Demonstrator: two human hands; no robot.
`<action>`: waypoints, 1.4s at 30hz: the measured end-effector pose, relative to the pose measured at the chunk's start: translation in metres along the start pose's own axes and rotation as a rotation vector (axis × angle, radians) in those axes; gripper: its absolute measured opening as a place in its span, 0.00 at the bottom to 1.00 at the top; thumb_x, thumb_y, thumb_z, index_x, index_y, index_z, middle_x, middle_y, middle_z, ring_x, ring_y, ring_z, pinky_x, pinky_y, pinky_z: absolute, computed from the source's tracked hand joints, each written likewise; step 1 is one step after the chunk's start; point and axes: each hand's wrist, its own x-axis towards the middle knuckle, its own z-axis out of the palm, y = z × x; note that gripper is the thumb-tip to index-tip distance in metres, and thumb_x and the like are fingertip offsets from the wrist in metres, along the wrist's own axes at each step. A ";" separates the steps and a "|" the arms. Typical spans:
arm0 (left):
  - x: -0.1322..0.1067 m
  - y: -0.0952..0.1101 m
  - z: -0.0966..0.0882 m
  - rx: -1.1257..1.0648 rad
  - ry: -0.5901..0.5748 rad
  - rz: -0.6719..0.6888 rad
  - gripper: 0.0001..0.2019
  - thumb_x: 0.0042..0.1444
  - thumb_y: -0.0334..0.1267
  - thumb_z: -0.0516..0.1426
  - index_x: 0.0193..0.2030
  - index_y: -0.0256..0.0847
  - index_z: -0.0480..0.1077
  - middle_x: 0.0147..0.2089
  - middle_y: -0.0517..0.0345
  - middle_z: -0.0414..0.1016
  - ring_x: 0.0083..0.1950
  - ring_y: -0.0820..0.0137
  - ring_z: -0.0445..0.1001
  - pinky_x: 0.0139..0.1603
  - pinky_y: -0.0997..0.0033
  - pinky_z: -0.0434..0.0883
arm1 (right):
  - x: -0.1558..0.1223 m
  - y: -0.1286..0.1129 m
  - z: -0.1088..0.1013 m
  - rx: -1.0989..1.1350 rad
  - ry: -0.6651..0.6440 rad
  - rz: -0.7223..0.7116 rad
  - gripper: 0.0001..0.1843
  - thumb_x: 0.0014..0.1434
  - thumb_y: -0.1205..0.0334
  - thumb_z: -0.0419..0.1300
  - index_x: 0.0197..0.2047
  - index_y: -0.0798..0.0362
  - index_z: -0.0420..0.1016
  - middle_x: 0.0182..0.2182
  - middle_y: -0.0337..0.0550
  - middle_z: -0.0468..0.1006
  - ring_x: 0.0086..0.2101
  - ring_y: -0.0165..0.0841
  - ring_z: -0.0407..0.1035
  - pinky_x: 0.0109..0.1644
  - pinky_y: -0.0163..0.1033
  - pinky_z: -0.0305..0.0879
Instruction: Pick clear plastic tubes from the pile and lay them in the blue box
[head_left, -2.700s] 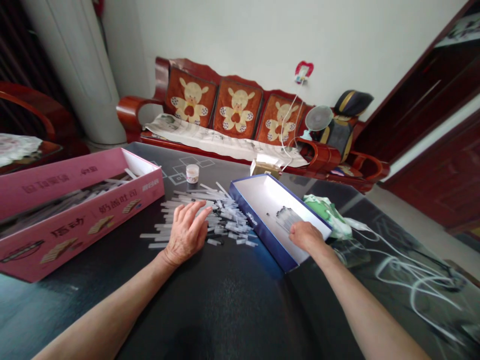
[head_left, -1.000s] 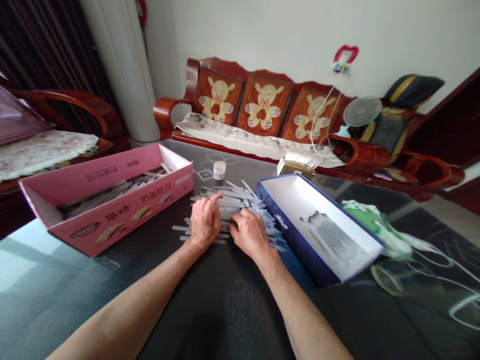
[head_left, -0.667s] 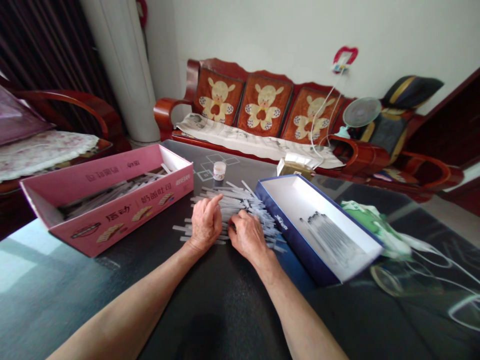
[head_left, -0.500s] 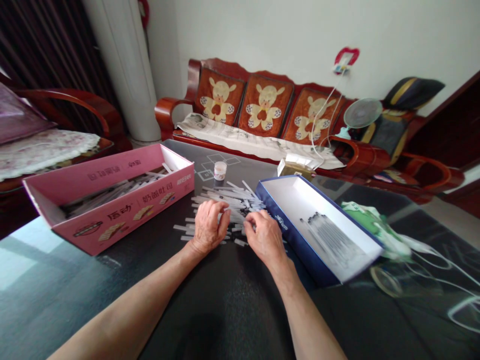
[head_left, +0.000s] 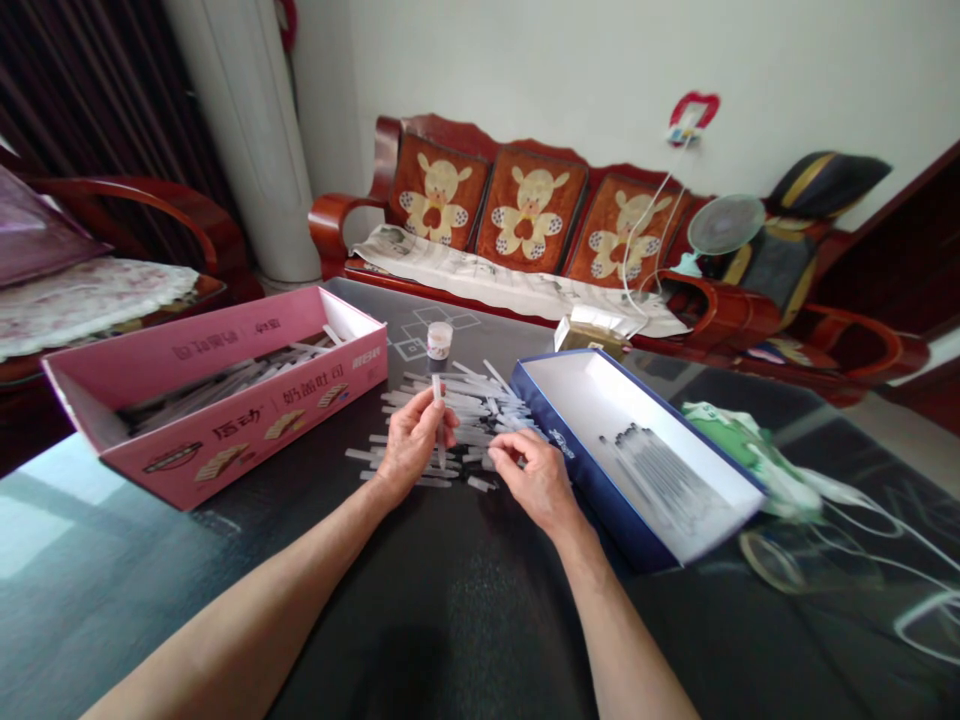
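Observation:
My left hand (head_left: 411, 440) pinches a slim translucent white plastic tube (head_left: 441, 445) between thumb and fingers, its top end pointing up. My right hand (head_left: 534, 477) is beside the pile with thumb and fingertips together; whatever they hold, if anything, is too small to make out. Between and behind both hands lies a loose pile of similar tubes (head_left: 469, 405), some with dark bits among them. To the right, a blue box with a white inside (head_left: 574, 385) holds a row of dark-tipped tubes (head_left: 660, 470). To the left, a pink box (head_left: 300, 400) contains many more tubes (head_left: 240, 385).
A small white tub (head_left: 439, 340) stands behind the pile on the dark glossy table (head_left: 420, 620). A tissue box (head_left: 592, 333) is at the far edge. On the right lie a green-white plastic bag (head_left: 750, 455), a clear round container (head_left: 795, 560) and white cables (head_left: 885, 525).
My left hand has turned and risen slightly from the pile, and a tube now shows upright in its fingers. My right hand has stayed nearly in place.

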 end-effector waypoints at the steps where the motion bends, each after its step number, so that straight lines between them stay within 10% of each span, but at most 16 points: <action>1: 0.000 0.001 0.000 0.025 0.012 0.017 0.22 0.55 0.49 0.57 0.51 0.36 0.68 0.26 0.62 0.71 0.18 0.79 0.65 0.19 0.79 0.62 | 0.000 0.005 -0.004 -0.045 -0.014 0.004 0.07 0.57 0.67 0.57 0.33 0.51 0.77 0.30 0.40 0.74 0.30 0.30 0.69 0.36 0.34 0.63; 7: -0.003 0.002 0.002 0.122 0.088 0.104 0.19 0.56 0.44 0.56 0.51 0.35 0.69 0.24 0.65 0.67 0.17 0.82 0.60 0.17 0.81 0.60 | -0.005 0.009 -0.004 -0.331 -0.250 -0.074 0.08 0.57 0.68 0.59 0.34 0.49 0.80 0.32 0.41 0.75 0.34 0.32 0.69 0.41 0.37 0.60; 23: -0.006 -0.019 -0.005 0.287 -0.010 0.204 0.17 0.59 0.43 0.53 0.53 0.37 0.67 0.27 0.63 0.70 0.20 0.81 0.63 0.21 0.81 0.64 | -0.006 0.001 0.000 -0.527 -0.321 -0.057 0.09 0.60 0.65 0.55 0.36 0.48 0.78 0.35 0.43 0.74 0.40 0.35 0.68 0.44 0.40 0.55; 32: -0.014 -0.017 -0.006 0.838 0.029 0.652 0.14 0.62 0.35 0.50 0.54 0.38 0.66 0.35 0.56 0.75 0.33 0.75 0.73 0.38 0.77 0.70 | 0.000 0.006 -0.013 -0.425 -0.156 -0.073 0.07 0.60 0.66 0.55 0.34 0.50 0.75 0.36 0.43 0.75 0.40 0.37 0.67 0.45 0.41 0.57; 42: -0.012 -0.013 -0.008 1.123 -0.081 0.794 0.12 0.63 0.33 0.49 0.52 0.38 0.66 0.34 0.55 0.70 0.37 0.69 0.69 0.41 0.70 0.68 | 0.004 0.021 -0.018 0.507 0.038 0.327 0.11 0.59 0.58 0.53 0.40 0.50 0.73 0.34 0.39 0.75 0.34 0.32 0.70 0.42 0.39 0.65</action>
